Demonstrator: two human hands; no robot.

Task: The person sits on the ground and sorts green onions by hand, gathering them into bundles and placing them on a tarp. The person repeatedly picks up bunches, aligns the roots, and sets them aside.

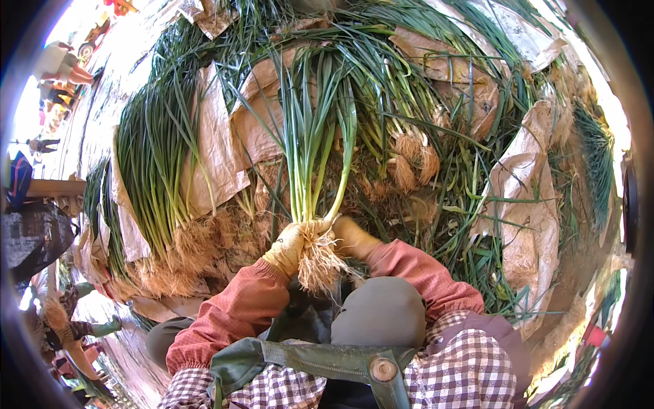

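A bunch of green onions (315, 136) stands with its leaves pointing away from me and its pale roots (320, 260) toward me. My left hand (287, 247), in a yellowish glove, is closed around the bunch just above the roots. From the other side my right hand (355, 239), gloved alike, grips the same bunch at its base; the roots and stems hide most of its fingers. One stem leans out to the right, apart from the others. Both forearms wear red sleeves.
Piled green onions (160, 157) lie at the left, and more with tan roots (409, 160) at the right. Tan sheets (524, 198) lie among them. Loose leaves (470, 232) cover the right side. My grey-covered knee (381, 313) rises below my right hand. Other people (61, 65) are at the far left.
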